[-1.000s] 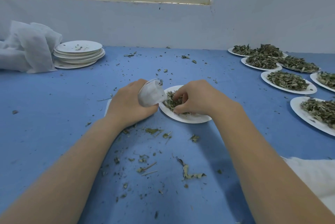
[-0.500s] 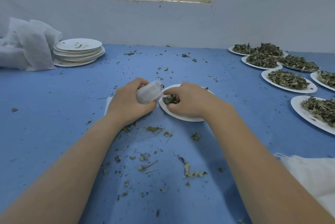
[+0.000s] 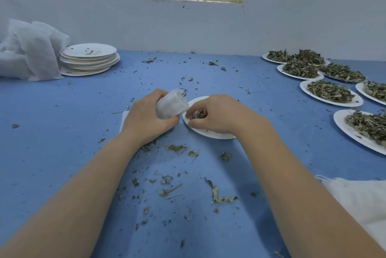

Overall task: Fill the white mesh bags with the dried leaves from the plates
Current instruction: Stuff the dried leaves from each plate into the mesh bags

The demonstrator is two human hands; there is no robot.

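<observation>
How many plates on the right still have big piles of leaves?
6, clustered at the table's right edge: two at the back, two in the middle, two nearer. A seventh is cut off.

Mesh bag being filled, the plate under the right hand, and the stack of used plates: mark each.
mesh bag (image 3: 172,105), head view, on its bulging white side.
plate (image 3: 213,134), head view, on its bare near rim.
stack of used plates (image 3: 89,50), head view, on the top plate.

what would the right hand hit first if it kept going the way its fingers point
Probably the white mesh bag held in the left hand: the right hand points leftward across the plate, pinching dried leaves. Depth is unclear.
</observation>
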